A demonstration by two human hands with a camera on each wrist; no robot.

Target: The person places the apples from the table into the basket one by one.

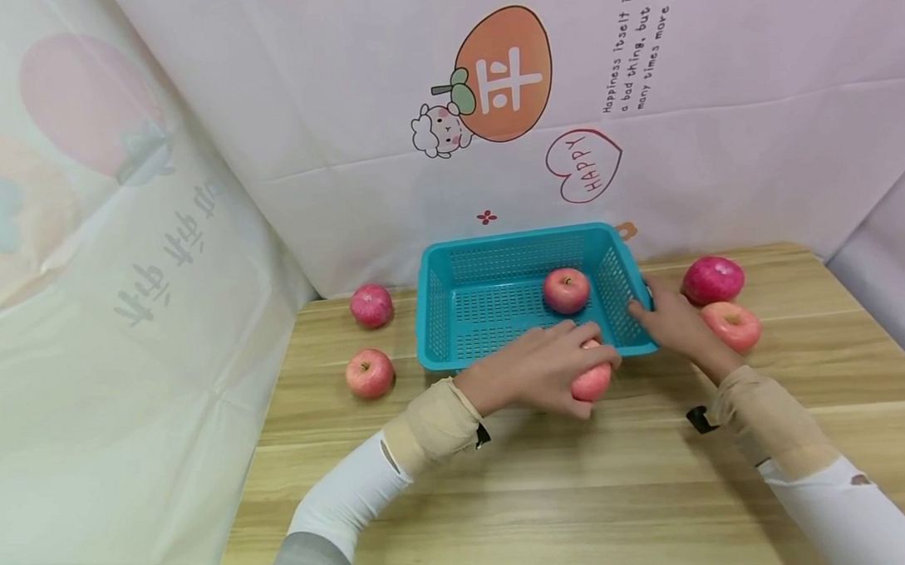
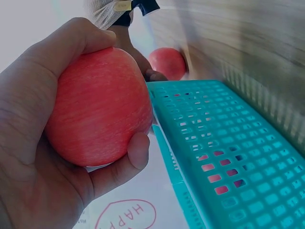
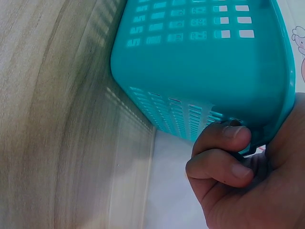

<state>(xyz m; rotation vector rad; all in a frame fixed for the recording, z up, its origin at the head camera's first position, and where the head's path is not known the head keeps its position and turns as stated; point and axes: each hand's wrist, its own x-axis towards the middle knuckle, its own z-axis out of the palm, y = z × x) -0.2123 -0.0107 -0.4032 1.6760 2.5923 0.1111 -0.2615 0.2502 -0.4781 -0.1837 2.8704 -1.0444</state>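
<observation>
My left hand [image 1: 541,367] grips a red apple [image 2: 100,107], its thumb and fingers wrapped round the fruit. It is at the near right edge of a teal plastic basket [image 1: 422,317] with perforated walls. Inside the basket, toward the right, lies another red apple [image 1: 567,291]. My right hand [image 1: 671,312] holds the basket's right end. In the right wrist view its curled fingers [image 3: 221,167] hook under the rim there. Part of the held apple is covered by the left fingers in the head view.
Left of the basket lie a dark pink fruit [image 1: 372,305] and a red apple [image 1: 369,373]. To the right, beyond my right hand, are a magenta fruit [image 1: 713,279] and a pinkish apple [image 1: 733,326]. A printed white cloth [image 1: 342,112] hangs behind the wooden table [image 1: 580,511].
</observation>
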